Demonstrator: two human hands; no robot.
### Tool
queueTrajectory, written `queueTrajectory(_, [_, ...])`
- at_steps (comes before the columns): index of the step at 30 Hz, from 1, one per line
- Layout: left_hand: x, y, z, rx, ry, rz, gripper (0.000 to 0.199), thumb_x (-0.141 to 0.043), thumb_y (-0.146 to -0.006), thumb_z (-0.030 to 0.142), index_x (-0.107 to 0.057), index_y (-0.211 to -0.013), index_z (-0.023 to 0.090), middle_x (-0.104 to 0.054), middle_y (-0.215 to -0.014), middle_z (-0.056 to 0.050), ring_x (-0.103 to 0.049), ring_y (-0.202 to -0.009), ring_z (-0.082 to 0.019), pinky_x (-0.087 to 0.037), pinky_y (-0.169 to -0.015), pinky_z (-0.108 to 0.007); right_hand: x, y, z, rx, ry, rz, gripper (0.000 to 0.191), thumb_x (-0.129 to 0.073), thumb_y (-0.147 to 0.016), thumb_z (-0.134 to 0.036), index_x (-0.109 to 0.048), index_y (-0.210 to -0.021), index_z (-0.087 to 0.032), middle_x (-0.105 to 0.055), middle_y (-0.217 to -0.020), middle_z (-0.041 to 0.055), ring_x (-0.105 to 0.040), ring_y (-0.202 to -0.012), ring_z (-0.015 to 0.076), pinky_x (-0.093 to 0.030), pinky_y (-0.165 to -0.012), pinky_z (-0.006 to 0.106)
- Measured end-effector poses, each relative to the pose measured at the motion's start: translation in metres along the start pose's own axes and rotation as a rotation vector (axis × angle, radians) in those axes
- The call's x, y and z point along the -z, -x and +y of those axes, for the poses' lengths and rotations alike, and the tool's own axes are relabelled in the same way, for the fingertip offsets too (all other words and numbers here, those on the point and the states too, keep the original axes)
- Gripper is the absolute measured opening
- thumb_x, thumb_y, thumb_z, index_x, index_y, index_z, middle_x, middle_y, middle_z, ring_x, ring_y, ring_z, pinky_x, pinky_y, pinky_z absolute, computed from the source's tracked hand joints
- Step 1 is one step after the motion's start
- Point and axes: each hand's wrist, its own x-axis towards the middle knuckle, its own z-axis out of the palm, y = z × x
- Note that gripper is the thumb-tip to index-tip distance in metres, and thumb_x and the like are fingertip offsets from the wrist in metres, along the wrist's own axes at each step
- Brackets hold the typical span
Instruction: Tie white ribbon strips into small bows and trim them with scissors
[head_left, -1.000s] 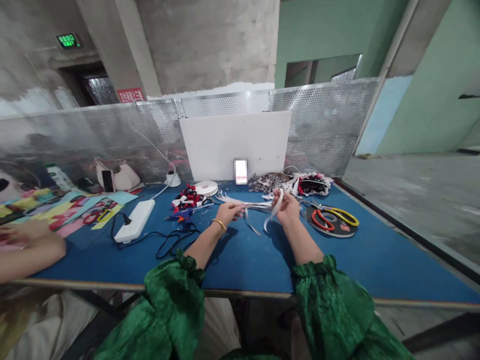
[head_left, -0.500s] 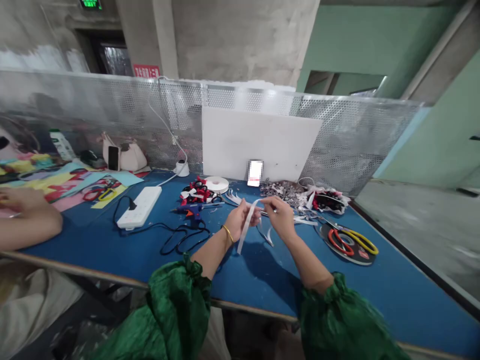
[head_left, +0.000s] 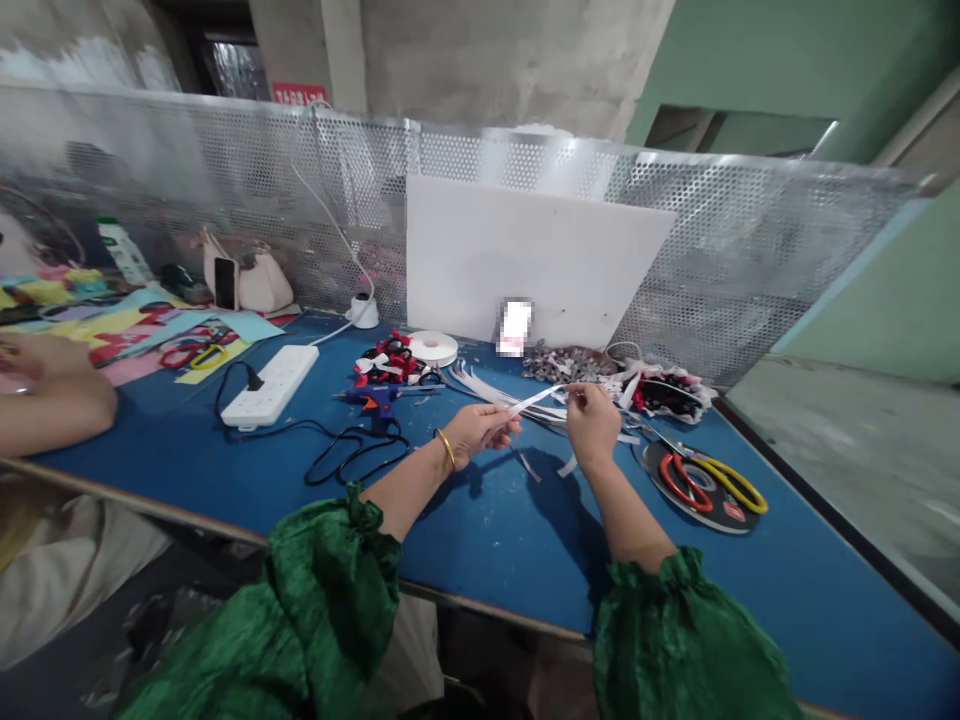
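Observation:
Between my two hands a narrow white ribbon strip (head_left: 538, 397) is stretched at a slant above the table. My left hand (head_left: 480, 432) is closed on its lower end, thumb on top. The upper end is pinched in the fingertips of my right hand (head_left: 592, 420). Behind my hands lie more cut white strips (head_left: 474, 383), fanned out on the blue table (head_left: 480, 540). Another loose strip end hangs or lies below my right hand; which of these, I cannot tell.
A blue glue gun (head_left: 375, 398) and a white power strip (head_left: 271, 388) lie left. Behind are a white ribbon roll (head_left: 433, 348), red-and-black hair ties (head_left: 386, 362) and metal clips (head_left: 562, 362). Scissors (head_left: 724, 480) rest on a black disc (head_left: 701, 510) at right. A co-worker's arm (head_left: 60, 395) is at far left.
The ribbon strip, earlier hanging down from my left hand, is now stretched between both hands. My right hand has moved right, away from the left. The view has shifted slightly.

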Motion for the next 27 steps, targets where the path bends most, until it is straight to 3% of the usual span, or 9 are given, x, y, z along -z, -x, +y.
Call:
queueTrajectory(4, [-0.001,0.001,0.000,-0.017,-0.029,-0.001,0.034,-0.078,-0.067,0.038,-0.069,-0.086,0.011,-0.069,-0.078,-0.006,-0.057,-0.053,-0.007,-0.044,-0.057,-0.023,0.006,0.000,-0.017,0.109,0.019,-0.035,0.025,-0.055,-0.076,-0.015,-0.061,-0.100,-0.019,-0.063,-0.105,0.0122,-0.056,-0.100,0.0286,-0.041,-0.087,0.039])
queueTrajectory(8, [-0.003,0.003,0.001,-0.033,-0.040,-0.012,0.037,-0.078,-0.065,0.041,-0.068,-0.086,0.012,-0.068,-0.076,-0.005,-0.057,-0.053,-0.008,-0.043,-0.055,-0.023,0.009,0.004,-0.039,0.401,-0.124,-0.313,0.038,-0.053,-0.078,-0.011,-0.061,-0.114,-0.021,-0.063,-0.116,0.0110,-0.055,-0.112,0.0274,-0.040,-0.096,0.041])
queueTrajectory(10, [-0.003,0.003,0.002,-0.044,-0.044,-0.015,0.037,-0.079,-0.064,0.041,-0.067,-0.084,0.012,-0.066,-0.072,-0.003,-0.056,-0.053,-0.008,-0.043,-0.055,-0.022,0.007,0.008,-0.046,0.428,-0.236,-0.441,0.038,-0.051,-0.079,-0.011,-0.064,-0.112,-0.024,-0.067,-0.112,0.0078,-0.057,-0.111,0.0263,-0.040,-0.096,0.042])
queueTrajectory(13, [-0.002,0.002,0.002,-0.061,-0.062,-0.003,0.035,-0.079,-0.063,0.040,-0.066,-0.078,0.012,-0.063,-0.066,-0.001,-0.053,-0.050,-0.006,-0.040,-0.053,-0.020,0.004,0.011,-0.050,0.255,-0.433,-0.567,0.030,-0.050,-0.082,-0.015,-0.070,-0.101,-0.027,-0.072,-0.101,0.0032,-0.062,-0.100,0.0240,-0.043,-0.091,0.039])
queueTrajectory(16, [-0.001,0.003,0.004,-0.076,-0.088,0.019,0.035,-0.079,-0.062,0.041,-0.067,-0.075,0.011,-0.060,-0.060,0.000,-0.049,-0.047,-0.005,-0.036,-0.049,-0.019,0.005,0.009,-0.049,0.031,-0.622,-0.638,0.019,-0.055,-0.083,-0.025,-0.073,-0.088,-0.025,-0.072,-0.084,0.0008,-0.063,-0.083,0.0200,-0.046,-0.076,0.030])
queueTrajectory(20, [0.000,0.003,0.008,-0.094,-0.094,0.073,0.034,-0.081,-0.057,0.039,-0.066,-0.071,0.011,-0.058,-0.057,0.001,-0.047,-0.045,-0.005,-0.033,-0.047,-0.020,0.011,0.004,-0.043,-0.061,-0.700,-0.660,0.018,-0.060,-0.081,-0.032,-0.073,-0.082,-0.020,-0.059,-0.053,-0.0031,-0.052,-0.054,0.0136,-0.040,-0.055,0.024])
queueTrajectory(24, [0.003,0.001,0.008,-0.091,-0.050,0.152,0.031,-0.079,-0.058,0.037,-0.061,-0.070,0.014,-0.057,-0.057,0.003,-0.046,-0.045,-0.005,-0.034,-0.049,-0.020,0.015,-0.003,-0.042,-0.135,-0.765,-0.650,0.021,-0.060,-0.080,-0.033,-0.073,-0.089,-0.020,-0.061,-0.059,-0.0010,-0.053,-0.055,0.0144,-0.041,-0.057,0.027])
queueTrajectory(27, [0.005,-0.003,0.005,-0.069,-0.013,0.187,0.032,-0.078,-0.058,0.037,-0.061,-0.073,0.014,-0.056,-0.058,0.004,-0.046,-0.046,-0.005,-0.035,-0.049,-0.019,0.022,-0.002,-0.052,-0.088,-0.627,-0.439,0.017,-0.062,-0.079,-0.033,-0.072,-0.087,-0.022,-0.067,-0.077,0.0043,-0.059,-0.075,0.0212,-0.046,-0.071,0.034])
